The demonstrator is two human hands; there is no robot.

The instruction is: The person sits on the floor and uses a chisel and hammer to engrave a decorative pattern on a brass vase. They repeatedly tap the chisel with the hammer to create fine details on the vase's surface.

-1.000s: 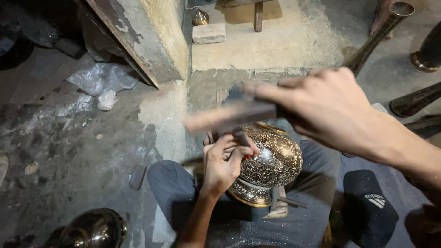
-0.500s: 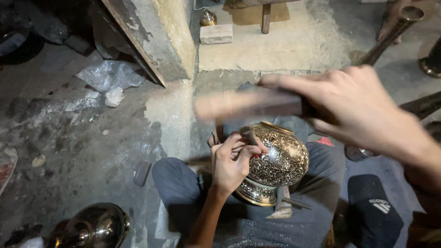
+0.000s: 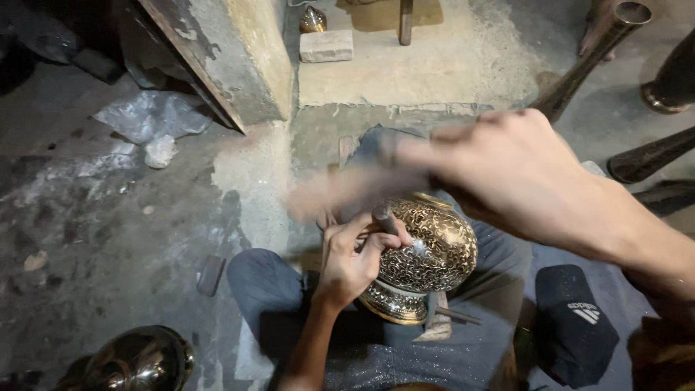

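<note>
While the left hand (image 3: 355,257) pinches a chisel (image 3: 387,219) tilted against the engraved brass vase (image 3: 431,253), the right hand (image 3: 517,174) grips a blurred hammer (image 3: 347,192) just above it.

A crumpled clear plastic bag (image 3: 150,116), possibly packaging, lies upper left.

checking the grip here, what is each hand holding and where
The left hand pinches a short metal punch by its shaft, tip on the patterned brass vase. The right hand grips a blurred hammer by its handle end.
</note>
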